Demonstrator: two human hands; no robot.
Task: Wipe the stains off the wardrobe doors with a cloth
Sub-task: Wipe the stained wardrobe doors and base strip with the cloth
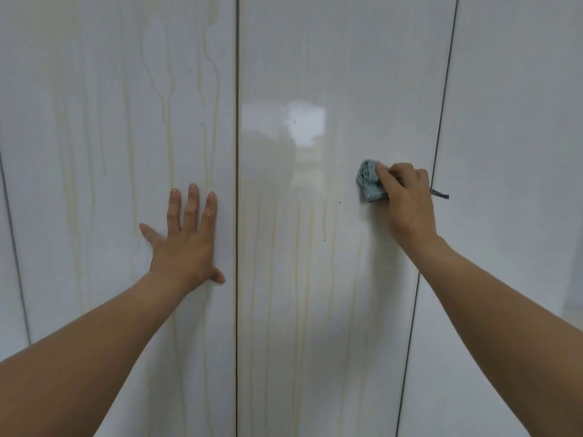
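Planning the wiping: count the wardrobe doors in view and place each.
4: far-left door, a sliver at the edge; left door under the flat left hand; middle door, where the right hand holds the cloth; right door. More may lie outside the frame.

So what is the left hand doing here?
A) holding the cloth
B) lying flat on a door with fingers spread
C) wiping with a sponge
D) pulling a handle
B: the left hand lies flat, fingers spread, on the left door, while the right hand holds the cloth against the next door.
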